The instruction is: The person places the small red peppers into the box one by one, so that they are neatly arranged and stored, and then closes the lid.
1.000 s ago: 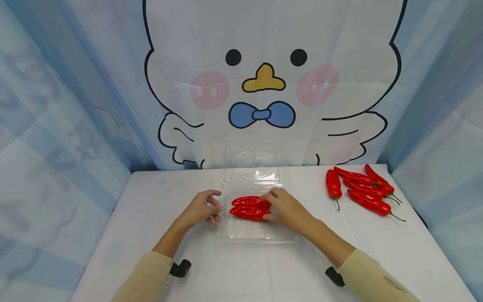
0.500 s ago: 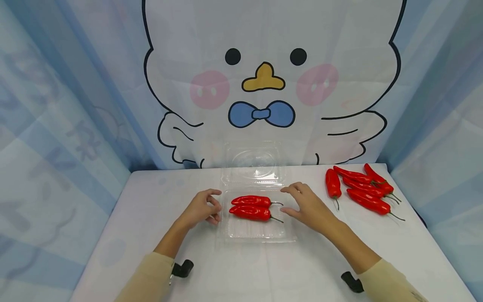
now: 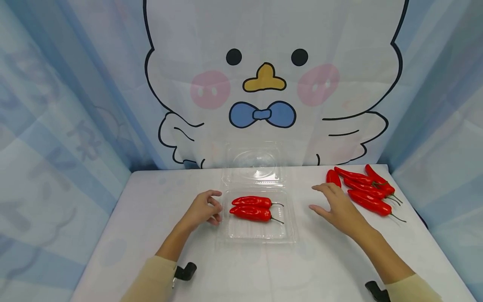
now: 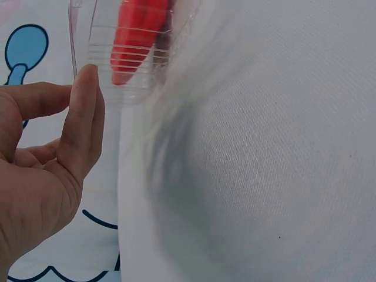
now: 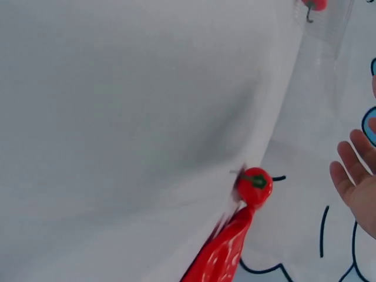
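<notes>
Two red chili peppers, an upper one point(image 3: 251, 201) and a lower one point(image 3: 250, 213), lie side by side in a clear plastic clamshell box point(image 3: 260, 235), stems to the right. Beside the box's left edge is my left hand point(image 3: 203, 209), fingers loosely bent; in the left wrist view its fingertips are right at the box's wall point(image 4: 132, 53). My right hand point(image 3: 339, 209) holds nothing, thumb and fingers spread apart. It overlaps the nearest loose red chili point(image 3: 333, 178) in the head view, hiding its stem end. That hand shows with straight fingers in the right wrist view.
Several more red chilies point(image 3: 367, 201) lie in a loose group at the table's back right. The box's transparent lid point(image 3: 253, 161) stands raised against the printed curtain point(image 3: 264, 138) behind. A white cloth covers the table point(image 3: 241, 272).
My right hand has let go of the lower chili in the box and moved right, toward the loose chilies. The left hand stays at the box's left side.
</notes>
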Demonstrator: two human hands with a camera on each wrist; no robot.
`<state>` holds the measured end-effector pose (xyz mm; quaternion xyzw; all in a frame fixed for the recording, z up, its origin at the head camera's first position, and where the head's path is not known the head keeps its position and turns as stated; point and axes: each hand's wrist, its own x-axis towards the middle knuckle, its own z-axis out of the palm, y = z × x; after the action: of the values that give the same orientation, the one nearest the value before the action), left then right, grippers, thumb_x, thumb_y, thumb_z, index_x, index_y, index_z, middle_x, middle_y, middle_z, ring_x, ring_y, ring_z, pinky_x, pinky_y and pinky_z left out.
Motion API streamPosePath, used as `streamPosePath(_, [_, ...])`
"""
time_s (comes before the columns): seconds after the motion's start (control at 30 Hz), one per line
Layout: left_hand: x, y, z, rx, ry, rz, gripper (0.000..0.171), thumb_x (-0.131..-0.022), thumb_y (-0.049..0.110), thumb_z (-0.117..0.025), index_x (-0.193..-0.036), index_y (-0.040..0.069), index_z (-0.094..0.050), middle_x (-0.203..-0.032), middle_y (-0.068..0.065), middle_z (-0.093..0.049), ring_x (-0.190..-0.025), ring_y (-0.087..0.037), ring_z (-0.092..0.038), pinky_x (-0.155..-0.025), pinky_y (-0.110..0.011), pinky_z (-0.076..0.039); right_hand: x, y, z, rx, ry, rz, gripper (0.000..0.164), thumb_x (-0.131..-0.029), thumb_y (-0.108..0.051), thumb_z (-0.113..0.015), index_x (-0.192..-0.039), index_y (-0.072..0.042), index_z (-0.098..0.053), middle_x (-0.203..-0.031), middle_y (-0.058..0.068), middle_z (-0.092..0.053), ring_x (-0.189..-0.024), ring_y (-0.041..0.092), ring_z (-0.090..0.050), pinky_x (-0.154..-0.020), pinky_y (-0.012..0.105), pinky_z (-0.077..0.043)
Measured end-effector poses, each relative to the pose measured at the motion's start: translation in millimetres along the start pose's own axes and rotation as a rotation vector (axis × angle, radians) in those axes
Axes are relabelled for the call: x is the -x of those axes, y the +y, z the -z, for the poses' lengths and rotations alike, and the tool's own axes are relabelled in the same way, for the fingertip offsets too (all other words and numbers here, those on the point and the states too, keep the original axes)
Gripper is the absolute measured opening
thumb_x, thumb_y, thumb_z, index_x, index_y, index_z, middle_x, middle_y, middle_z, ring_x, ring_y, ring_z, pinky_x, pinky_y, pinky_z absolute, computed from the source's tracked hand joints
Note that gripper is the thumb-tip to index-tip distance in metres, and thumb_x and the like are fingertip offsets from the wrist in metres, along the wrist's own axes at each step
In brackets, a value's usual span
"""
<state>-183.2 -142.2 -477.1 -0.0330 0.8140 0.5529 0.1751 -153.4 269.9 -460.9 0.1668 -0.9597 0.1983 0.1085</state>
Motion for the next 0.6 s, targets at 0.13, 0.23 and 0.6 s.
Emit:
streamPosePath(0.13, [0.0, -2.0, -1.3, 0.009, 0.009, -0.007, 0.052, -0.095, -0.002, -0.068, -0.144, 0.002, -0.053, -0.098, -0.015, -0.065, -0.061, -0.019, -0.070, -0.057, -0.033, -0.064, 10.0, 15.6, 8.2, 0.018, 0.009, -0.043, 0.073, -0.076, -0.020, -0.092, -0.137, -0.003, -0.057, -0.132, 0.023, -0.057, -0.120, 0.042, -0.056, -0.086, 0.061, -0.061])
streamPosePath(0.23, [0.5, -2.5, -1.7, 0.017, 0.010, -0.014, 0.051, -0.094, -0.002, -0.068, -0.144, 0.001, -0.053, -0.098, -0.015, -0.065, -0.061, -0.019, -0.070, -0.057, -0.034, -0.064, 17.4, 28.0, 14.7, 0.030, -0.009, -0.086, 0.075, -0.076, -0.020, -0.092, -0.139, -0.001, -0.055, -0.135, 0.027, -0.055, -0.125, 0.048, -0.052, -0.085, 0.065, -0.059])
streamPosePath(0.6, [3.6, -1.1, -1.5, 0.019, 0.011, -0.006, 0.051, -0.096, 0.000, -0.067, -0.145, 0.002, -0.053, -0.100, -0.016, -0.065, -0.061, -0.019, -0.070, -0.056, -0.034, -0.064, 37.5, 76.2, 27.3, 0.056, 0.028, -0.149, 0.078, -0.073, -0.015, -0.093, -0.140, 0.001, -0.055, -0.136, 0.030, -0.052, -0.124, 0.051, -0.046, -0.086, 0.073, -0.054])
